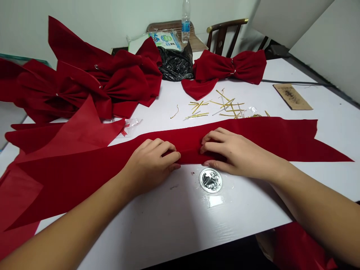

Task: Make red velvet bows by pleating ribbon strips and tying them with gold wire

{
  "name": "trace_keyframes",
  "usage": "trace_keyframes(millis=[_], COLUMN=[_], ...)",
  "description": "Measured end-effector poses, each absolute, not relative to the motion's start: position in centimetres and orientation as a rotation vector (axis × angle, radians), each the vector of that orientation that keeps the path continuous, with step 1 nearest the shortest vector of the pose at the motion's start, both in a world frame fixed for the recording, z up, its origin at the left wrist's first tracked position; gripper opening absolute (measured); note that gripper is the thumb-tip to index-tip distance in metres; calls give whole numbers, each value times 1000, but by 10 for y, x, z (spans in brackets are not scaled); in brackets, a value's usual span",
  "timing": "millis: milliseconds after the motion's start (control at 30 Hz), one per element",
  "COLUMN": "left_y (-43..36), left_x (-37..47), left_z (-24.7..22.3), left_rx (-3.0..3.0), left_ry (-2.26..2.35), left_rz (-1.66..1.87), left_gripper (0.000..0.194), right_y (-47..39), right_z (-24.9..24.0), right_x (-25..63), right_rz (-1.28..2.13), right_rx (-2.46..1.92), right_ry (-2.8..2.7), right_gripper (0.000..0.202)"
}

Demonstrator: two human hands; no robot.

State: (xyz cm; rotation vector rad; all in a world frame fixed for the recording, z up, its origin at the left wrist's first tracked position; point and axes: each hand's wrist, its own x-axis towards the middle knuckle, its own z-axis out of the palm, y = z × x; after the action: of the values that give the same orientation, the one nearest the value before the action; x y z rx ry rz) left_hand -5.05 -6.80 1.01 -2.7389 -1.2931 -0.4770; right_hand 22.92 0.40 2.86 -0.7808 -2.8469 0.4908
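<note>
A long red fabric strip [261, 138] with V-notched ends lies across the table. My left hand [153, 161] is at its middle, fingers curled and thumb by the near edge, closed on the cloth. Just to the right, my right hand [236, 152] has bent fingertips on the strip and its thumb at the near edge, also gripping it. Between the two hands a low crease runs along the fabric. Below them, a round silver-rimmed disc [210, 180] sits on the table beside the right thumb.
Gathered red bows [126, 80] pile up at the back left, and another red bow [230, 67] lies back right. Gold twist ties [229, 107] are scattered behind the strip. Further off are a black plastic bag [176, 63], a water bottle [185, 24] and a cardboard piece [292, 97].
</note>
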Motion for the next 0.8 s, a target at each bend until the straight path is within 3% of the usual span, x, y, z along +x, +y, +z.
trace_keyframes(millis=[267,433,800], left_y=[-70,-71,-71], left_x=[-46,-48,-51], left_z=[10,10,16], left_rx=[-2710,-2781,-2909], left_ry=[-1423,-1436,-1749], left_rz=[-555,-514,-529], left_gripper=[25,27,17], right_y=[4,7,13], right_z=[25,24,21], right_x=[228,228,231], right_rz=[383,542,555], right_rx=[-760,-826,-911], right_ry=[-2844,-2816,-2774], right_gripper=[27,18,18])
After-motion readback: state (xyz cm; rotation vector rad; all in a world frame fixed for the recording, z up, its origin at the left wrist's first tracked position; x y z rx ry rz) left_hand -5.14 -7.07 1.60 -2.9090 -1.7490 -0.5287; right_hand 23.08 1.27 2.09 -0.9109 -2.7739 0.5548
